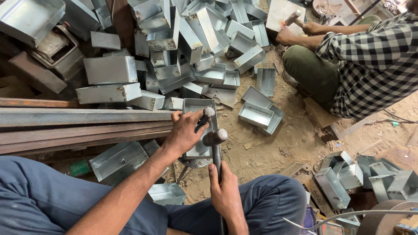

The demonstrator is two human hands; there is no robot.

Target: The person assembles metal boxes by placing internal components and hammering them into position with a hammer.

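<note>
Now | our left hand (185,130) grips a short punch (204,117) upright on the open metal tray (199,107) just ahead | our right hand (224,186), nearer us, clenches the hammer (215,137), handle running toward us, head beside the punch.

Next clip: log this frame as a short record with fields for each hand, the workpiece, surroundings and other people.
Left hand: grips a short metal tool set against the tray
Right hand: holds a hammer by its handle
Workpiece: open sheet-metal tray, resting on a steel rail
Surroundings: heap of similar trays on a dirt floor
Other people: a person in a checked shirt, seated, hammering sheet metal
</note>
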